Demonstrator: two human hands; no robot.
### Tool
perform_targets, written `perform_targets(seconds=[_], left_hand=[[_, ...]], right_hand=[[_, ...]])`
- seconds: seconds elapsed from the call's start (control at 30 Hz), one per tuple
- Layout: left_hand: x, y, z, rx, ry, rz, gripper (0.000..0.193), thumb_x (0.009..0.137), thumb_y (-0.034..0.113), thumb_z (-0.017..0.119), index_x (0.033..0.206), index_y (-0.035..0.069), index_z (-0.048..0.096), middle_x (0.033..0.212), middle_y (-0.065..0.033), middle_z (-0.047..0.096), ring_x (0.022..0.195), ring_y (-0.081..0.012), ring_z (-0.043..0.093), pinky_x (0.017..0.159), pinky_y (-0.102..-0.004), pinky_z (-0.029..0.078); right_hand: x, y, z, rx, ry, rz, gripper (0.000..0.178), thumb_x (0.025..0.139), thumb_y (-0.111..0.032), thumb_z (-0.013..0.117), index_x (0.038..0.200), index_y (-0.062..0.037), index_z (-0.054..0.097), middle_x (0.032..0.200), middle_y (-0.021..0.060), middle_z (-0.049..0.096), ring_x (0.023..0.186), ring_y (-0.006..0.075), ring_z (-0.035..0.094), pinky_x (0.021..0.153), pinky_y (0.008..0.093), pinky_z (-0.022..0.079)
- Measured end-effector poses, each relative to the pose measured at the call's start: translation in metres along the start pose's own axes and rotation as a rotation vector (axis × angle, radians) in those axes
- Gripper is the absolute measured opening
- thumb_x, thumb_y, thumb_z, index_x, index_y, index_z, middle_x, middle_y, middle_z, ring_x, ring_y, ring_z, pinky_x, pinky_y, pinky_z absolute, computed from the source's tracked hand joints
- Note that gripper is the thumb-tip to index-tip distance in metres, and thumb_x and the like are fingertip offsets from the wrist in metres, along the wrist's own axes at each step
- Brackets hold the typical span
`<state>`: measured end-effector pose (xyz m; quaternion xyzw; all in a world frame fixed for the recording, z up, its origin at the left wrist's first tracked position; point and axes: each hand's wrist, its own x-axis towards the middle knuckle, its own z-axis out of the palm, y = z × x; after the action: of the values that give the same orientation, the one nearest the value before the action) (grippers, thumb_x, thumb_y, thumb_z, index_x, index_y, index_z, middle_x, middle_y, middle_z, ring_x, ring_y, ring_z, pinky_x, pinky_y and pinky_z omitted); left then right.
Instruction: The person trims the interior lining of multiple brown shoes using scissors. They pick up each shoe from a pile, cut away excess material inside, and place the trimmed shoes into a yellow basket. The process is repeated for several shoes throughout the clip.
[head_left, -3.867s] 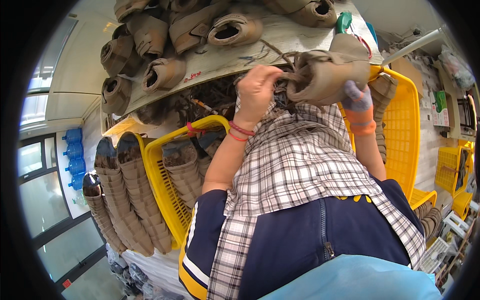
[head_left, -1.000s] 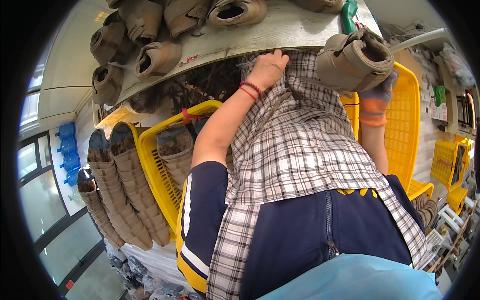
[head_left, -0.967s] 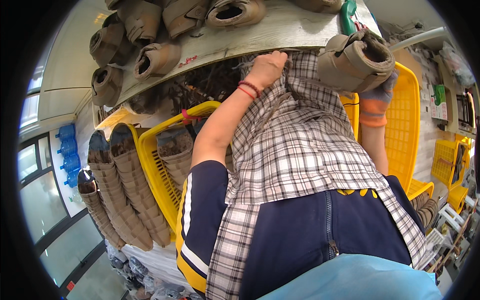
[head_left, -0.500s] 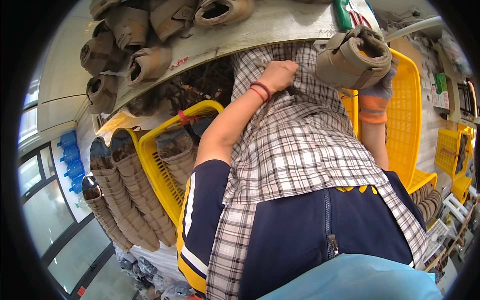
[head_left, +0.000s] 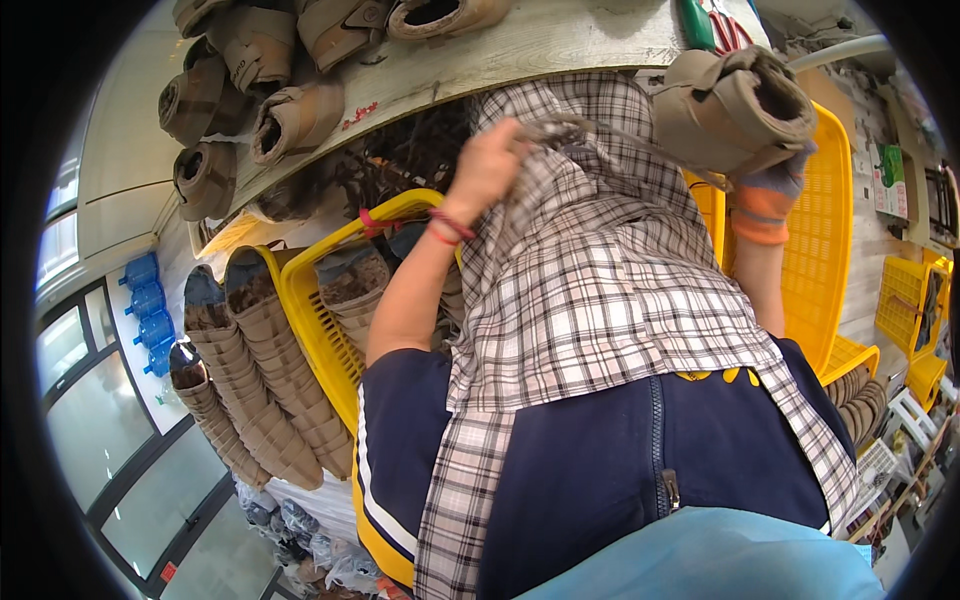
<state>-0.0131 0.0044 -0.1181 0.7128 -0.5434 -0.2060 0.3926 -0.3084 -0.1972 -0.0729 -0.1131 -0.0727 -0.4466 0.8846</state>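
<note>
My right hand, in a grey and orange work glove, holds a beige shoe upper with a fleecy lining from below. The shoe sits just past the table edge at the right, its round opening turned toward me. From the shoe a grey-brown lace-like strip runs leftward across my lap. My bare left hand is closed at the strip's other end, blurred by motion. Beneath both arms lies my checked apron.
Several beige shoes stand on the whitish wooden table, with green-handled scissors at its right. A yellow basket and long stacks of shoe uppers are at my left. Another yellow basket stands at my right. Dark strips hang under the table.
My left hand has moved left and slightly down, drawing the strip out across my lap. My right hand and the shoe have shifted a little to the right.
</note>
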Motion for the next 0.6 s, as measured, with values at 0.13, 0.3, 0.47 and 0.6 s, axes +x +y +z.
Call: perform_targets(seconds=[0.13,0.3,0.47,0.6], left_hand=[[-0.002,-0.055,-0.046,-0.505,0.246,-0.599,0.016,0.087,0.014,0.06,0.095,0.0,0.058,0.068,-0.0047,0.055,0.068,-0.0136,0.052,0.064,-0.0283,0.043],[-0.008,-0.214,0.011,0.293,0.37,-0.323,0.028,0.085,0.014,0.059,0.111,0.003,0.062,0.105,-0.0181,0.064,0.088,-0.0283,0.062,0.072,-0.0379,0.049],[0.004,-0.319,0.006,0.625,0.114,-0.783,0.073,0.075,0.035,0.066,0.129,-0.008,0.042,0.122,-0.0303,0.052,0.118,-0.0393,0.05,0.098,-0.0396,0.042],[0.048,-0.048,-0.029,0.293,-0.125,-0.508,0.041,0.082,0.033,0.062,0.095,-0.005,0.065,0.088,-0.0239,0.066,0.086,-0.0288,0.066,0.071,-0.0369,0.052]], right_hand=[[-0.007,0.003,0.018,-0.545,0.28,-0.301,0.068,0.085,-0.044,0.061,0.138,-0.0089,0.037,0.145,0.0072,0.036,0.134,0.0252,0.03,0.115,0.045,0.016],[0.006,-0.004,-0.001,0.177,-0.068,0.039,0.067,0.085,-0.043,0.062,0.138,-0.0093,0.037,0.145,0.0069,0.036,0.134,0.0248,0.03,0.115,0.0445,0.016],[0.033,0.017,0.003,0.299,-0.178,0.163,0.062,0.086,-0.041,0.061,0.136,-0.0094,0.042,0.143,0.0057,0.039,0.134,0.0245,0.031,0.115,0.0445,0.016],[0.014,0.009,0.016,-0.061,0.106,-0.133,0.062,0.086,-0.038,0.062,0.137,-0.0101,0.041,0.144,0.005,0.038,0.134,0.0231,0.031,0.115,0.0457,0.015]])
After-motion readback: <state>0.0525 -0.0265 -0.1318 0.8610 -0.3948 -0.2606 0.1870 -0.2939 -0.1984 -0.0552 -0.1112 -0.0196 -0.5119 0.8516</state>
